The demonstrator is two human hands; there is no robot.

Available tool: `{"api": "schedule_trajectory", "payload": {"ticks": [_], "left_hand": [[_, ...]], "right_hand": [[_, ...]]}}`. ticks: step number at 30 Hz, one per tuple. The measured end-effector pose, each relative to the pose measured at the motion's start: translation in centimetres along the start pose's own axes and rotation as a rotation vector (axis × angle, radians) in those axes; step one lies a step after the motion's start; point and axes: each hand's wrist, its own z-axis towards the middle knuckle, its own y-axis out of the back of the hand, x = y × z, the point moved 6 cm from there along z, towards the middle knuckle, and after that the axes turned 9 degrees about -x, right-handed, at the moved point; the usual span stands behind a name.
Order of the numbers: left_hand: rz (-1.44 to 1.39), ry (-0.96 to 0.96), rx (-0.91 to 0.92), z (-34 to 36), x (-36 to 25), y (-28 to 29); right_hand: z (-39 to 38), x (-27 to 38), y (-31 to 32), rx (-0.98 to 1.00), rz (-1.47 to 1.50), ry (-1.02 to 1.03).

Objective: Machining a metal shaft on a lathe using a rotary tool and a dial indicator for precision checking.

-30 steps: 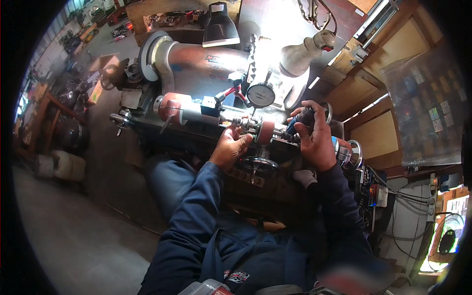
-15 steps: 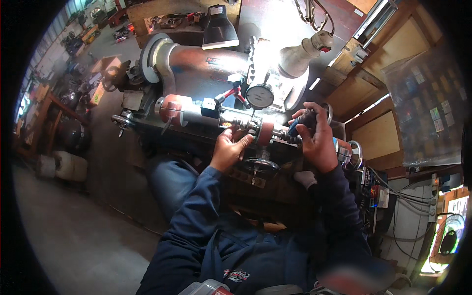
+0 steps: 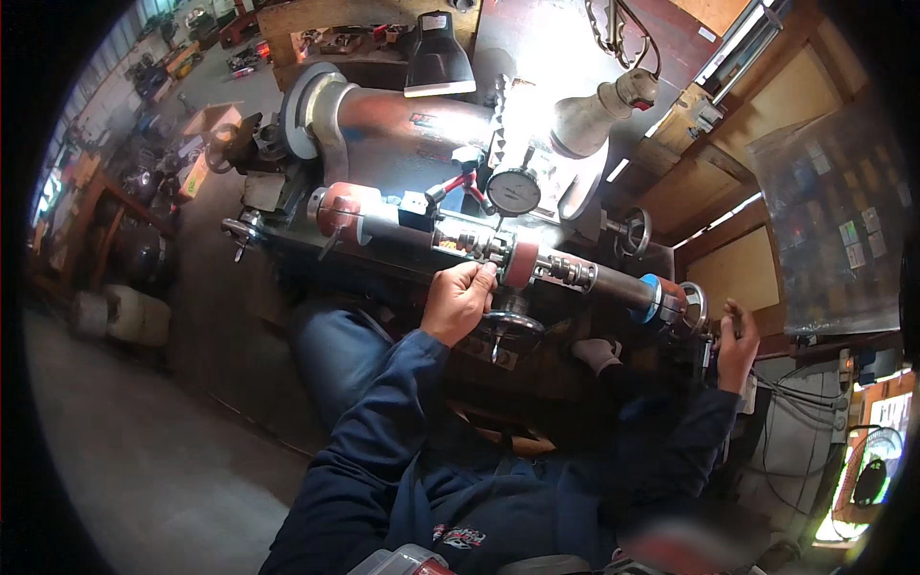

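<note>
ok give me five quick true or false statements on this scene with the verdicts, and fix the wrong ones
1. The left hand is by the lobed metal shaft, its fingertips close to the red-brown ring. True.
2. The right hand is on the shaft too. False: it is away from the shaft, farther right than the blue ring.
3. The dial gauge has a square face. False: its face is round.
4. In the picture, the red jointed arm is left of the dial gauge. True.
5. The fan is at the upper left of the picture. False: it is at the lower right.
</note>
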Motion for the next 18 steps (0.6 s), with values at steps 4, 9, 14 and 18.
{"api": "schedule_trajectory", "payload": {"ticks": [4, 9, 14, 18], "left_hand": [[-0.161, 0.047, 0.03, 0.2, -0.4, -0.4], [-0.272, 0.146, 0.015, 0.4, -0.8, -1.1], [-0.319, 0.01, -0.053, 0.8, -1.3, -0.4], [-0.219, -0.103, -0.223, 0.3, -0.9, 0.5]], "right_hand": [[-0.3, -4.4, 0.1, 0.083, -0.228, 0.259], [0.2, -7.1, -0.9, 0.099, 0.008, 0.135], [2.0, -6.0, -2.4, -0.047, -0.063, 0.231], [4.0, -7.8, -4.6, 0.052, -0.058, 0.082]]}}
